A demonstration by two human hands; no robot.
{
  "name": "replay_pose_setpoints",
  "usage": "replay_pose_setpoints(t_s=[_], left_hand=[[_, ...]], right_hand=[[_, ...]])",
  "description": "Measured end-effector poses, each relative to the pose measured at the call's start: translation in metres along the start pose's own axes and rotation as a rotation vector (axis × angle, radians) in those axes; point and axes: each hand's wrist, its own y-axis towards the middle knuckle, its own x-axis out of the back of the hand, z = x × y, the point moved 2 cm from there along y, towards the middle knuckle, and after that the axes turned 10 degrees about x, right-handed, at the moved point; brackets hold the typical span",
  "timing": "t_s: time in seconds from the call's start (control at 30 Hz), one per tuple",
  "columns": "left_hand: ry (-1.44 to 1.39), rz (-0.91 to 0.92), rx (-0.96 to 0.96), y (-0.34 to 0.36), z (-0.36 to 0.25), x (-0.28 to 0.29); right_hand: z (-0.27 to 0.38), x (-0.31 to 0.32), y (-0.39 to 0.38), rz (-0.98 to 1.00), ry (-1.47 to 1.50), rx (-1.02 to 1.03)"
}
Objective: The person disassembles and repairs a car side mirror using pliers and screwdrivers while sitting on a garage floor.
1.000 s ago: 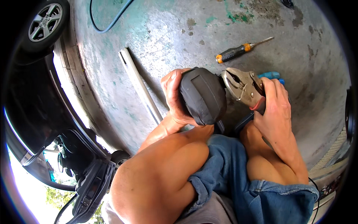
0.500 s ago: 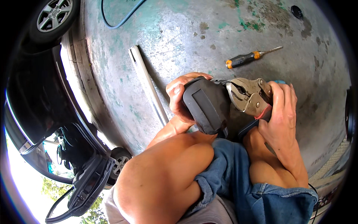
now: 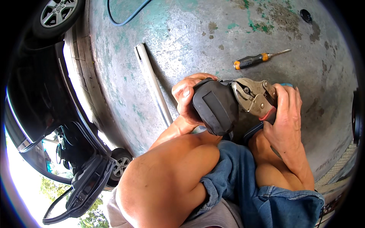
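Between my knees is a boxy black plastic housing (image 3: 216, 108) with a raised rectangular panel on its face. My left hand (image 3: 186, 95) is wrapped round its left edge, with the thumb on the near face. My right hand (image 3: 285, 117) grips the handles of a pair of locking pliers (image 3: 255, 98), partly red at the grip. The toothed jaws point left and lie against the housing's right side. A small round metal piece (image 3: 247, 90) shows between the jaws; whether they clamp it I cannot tell.
A screwdriver (image 3: 251, 61) with an orange-and-black handle lies beyond the pliers. A long pale metal rail (image 3: 152, 81) lies left of my hands. Farther off are a blue hose (image 3: 129, 19) and a round black cap (image 3: 305, 16). A black car (image 3: 34, 98) with an open door stands at left.
The housing has shifted slightly right, closer to the pliers. The small round metal piece now shows between the jaws. Both hands keep their grips.
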Motion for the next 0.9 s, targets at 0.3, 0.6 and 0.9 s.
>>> replay_pose_setpoints(t_s=[0.3,0.6,0.9], left_hand=[[-0.019,0.004,-0.010,-0.001,0.002,-0.003],[-0.026,-0.007,-0.023,-0.003,0.006,-0.002],[-0.060,-0.028,-0.050,-0.010,0.013,0.007]], right_hand=[[-0.001,-0.002,-0.003,0.014,0.005,-0.018],[-0.002,-0.004,-0.004,0.032,-0.015,-0.058],[-0.003,-0.006,-0.005,0.055,-0.021,-0.053]])
